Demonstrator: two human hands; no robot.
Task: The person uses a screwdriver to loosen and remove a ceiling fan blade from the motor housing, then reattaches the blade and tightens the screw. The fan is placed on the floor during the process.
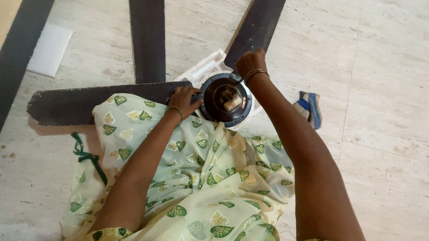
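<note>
Marble floor: one fan, three blades.

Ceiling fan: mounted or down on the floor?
Down. The ceiling fan's motor hub lies on the marble floor, dark blades spread flat, with the left hand and right hand on it.

Ceiling fan lies flat on the pale marble floor, motor side up. Three dark brown blades show: one points away, one angles up right, one stretches left. Round black motor housing sits at the centre, open top showing a brownish inner part, probably a shaft or capacitor, too small to tell. Housing rests on a white foam block, half hidden by the housing and the blades.
</note>
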